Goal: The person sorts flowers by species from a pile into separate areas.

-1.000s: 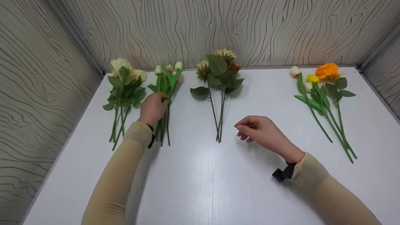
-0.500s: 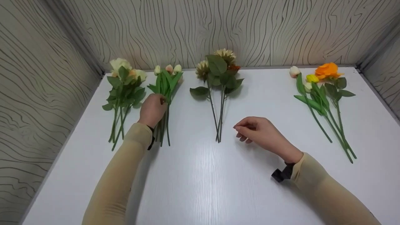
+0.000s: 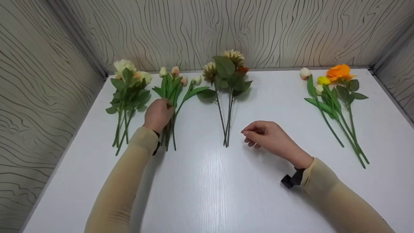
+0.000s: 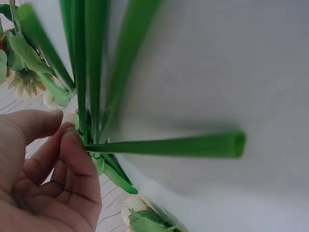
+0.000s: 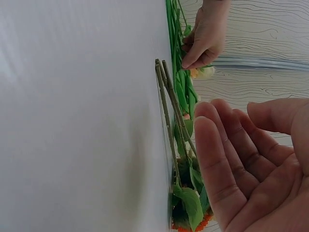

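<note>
In the head view my left hand is over the stems of a bunch of tulips, whose buds are white and pale pink. One white tulip leans out to the right of the bunch. The left wrist view shows the fingers loosely bent, with a green stem right at the fingertips and a small gap beside the thumb. My right hand holds nothing, its fingers loosely curved over the table. Nearest to it lie several cream daisy-like flowers on thin dark stems, one orange bloom among them.
Pale roses lie at the far left of the white table. At the right are an orange flower, a yellow tulip and a pinkish-white tulip. Patterned walls border the table's back and sides.
One white tulip has swung out from the bunch to the right, its head now near the middle flowers. The left hand has barely shifted; the right hand stays in place.
</note>
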`<state>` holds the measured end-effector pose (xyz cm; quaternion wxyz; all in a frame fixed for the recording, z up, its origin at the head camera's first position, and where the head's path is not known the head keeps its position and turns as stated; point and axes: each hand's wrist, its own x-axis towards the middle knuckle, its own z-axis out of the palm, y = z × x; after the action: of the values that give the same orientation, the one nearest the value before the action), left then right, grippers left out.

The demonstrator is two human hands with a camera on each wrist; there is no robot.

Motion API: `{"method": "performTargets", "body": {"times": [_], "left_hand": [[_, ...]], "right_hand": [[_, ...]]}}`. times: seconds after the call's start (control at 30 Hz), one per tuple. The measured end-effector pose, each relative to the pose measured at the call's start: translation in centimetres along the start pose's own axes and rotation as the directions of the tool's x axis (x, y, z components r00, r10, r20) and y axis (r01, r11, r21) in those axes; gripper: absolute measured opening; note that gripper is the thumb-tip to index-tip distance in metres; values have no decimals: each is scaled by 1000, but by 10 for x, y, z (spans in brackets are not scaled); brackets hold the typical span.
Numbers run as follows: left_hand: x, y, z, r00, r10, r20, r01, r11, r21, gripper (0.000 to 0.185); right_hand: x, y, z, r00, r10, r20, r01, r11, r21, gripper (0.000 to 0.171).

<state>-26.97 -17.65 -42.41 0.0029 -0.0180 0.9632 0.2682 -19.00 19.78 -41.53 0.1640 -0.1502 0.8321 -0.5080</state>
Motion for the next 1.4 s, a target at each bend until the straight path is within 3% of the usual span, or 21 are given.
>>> {"method": "performTargets", "body": {"times": [0.2, 0.33, 0.5, 0.63, 0.9, 1.13, 1.4], "left_hand": [[-3, 6, 2, 999, 0, 49, -6, 991, 133, 30], [-4, 9, 4, 998, 34, 54, -46, 965, 259, 38], [-4, 12, 8, 995, 91, 33, -97, 929, 358, 26], [-4, 13, 12, 994, 107, 31, -111, 925, 364, 18], [-1, 16, 15, 995, 84, 48, -95, 928, 360, 22], [1, 17, 17, 995, 58, 79, -81, 938, 338, 28], [-4, 16, 13, 995, 70, 66, -85, 958, 274, 32]], "right_hand": [[-1, -2, 1, 1000, 9, 0, -9, 1000, -3, 32], [-1, -2, 2, 1000, 20, 3, -20, 1000, 3, 32], [-1, -1, 2, 1000, 22, 8, -22, 1000, -9, 31], [-1, -1, 2, 1000, 20, 10, -20, 1000, -24, 31], [0, 0, 3, 1000, 25, 11, -24, 1000, -17, 30], [-1, 1, 3, 1000, 25, 14, -25, 999, -22, 30], [1, 1, 1, 999, 36, 11, -36, 999, -35, 31]]}}
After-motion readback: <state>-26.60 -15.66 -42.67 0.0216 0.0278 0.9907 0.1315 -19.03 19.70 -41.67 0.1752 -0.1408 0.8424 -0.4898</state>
